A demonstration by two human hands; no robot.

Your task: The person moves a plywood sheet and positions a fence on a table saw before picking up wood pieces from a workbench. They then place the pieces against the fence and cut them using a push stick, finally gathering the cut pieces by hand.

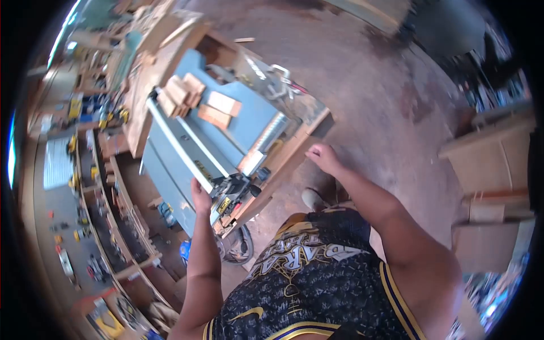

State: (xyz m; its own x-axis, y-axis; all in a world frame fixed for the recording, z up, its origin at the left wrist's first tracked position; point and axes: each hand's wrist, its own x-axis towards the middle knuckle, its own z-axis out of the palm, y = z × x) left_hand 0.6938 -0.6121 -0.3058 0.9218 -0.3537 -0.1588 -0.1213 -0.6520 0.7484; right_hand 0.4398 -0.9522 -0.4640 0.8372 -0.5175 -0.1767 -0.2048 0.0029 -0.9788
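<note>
Two wood blocks [225, 103] lie flat on one table saw [161, 154], beside stack [180, 95] of perhaps five, blurred. One fence [181, 148] crosses saw top. Left hand [200, 197] reaches forward beside fence; cannot tell finger closure. Right hand [322, 156] hangs near desk [297, 148] edge, fingers curled closed, elbow bent.

Hazy, middling light; a glaring strip [12, 164] burns far left of the left hand [201, 196]. Blocks [225, 103] beyond it blur, floor [368, 73] beyond the right hand [323, 157] looks smeary, shelves [139, 266] leftward bow, corners blacken.
</note>
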